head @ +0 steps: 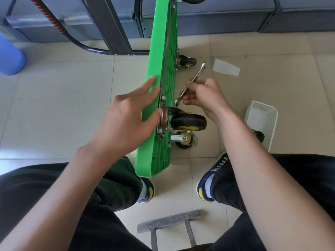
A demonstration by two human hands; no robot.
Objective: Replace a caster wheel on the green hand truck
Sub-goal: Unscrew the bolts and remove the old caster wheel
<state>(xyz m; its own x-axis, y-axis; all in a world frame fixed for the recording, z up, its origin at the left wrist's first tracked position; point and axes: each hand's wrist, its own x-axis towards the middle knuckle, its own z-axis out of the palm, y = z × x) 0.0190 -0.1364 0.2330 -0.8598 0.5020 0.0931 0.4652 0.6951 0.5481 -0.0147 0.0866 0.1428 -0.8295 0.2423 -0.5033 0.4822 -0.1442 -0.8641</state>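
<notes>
The green hand truck [159, 73] stands on its edge on the tiled floor [63, 91] between the person's feet, the left hand [126, 120] resting open-fingered against its deck beside the near caster wheel [188, 122], while the right hand [203, 95] pinches a wrench [196, 75] just above that wheel.

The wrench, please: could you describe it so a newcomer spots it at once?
Find the green plastic hand truck deck standing on edge. Just right of it, the right hand grips a slim silver metal wrench, the only tool, angled above the black-and-yellow caster wheel.
</notes>
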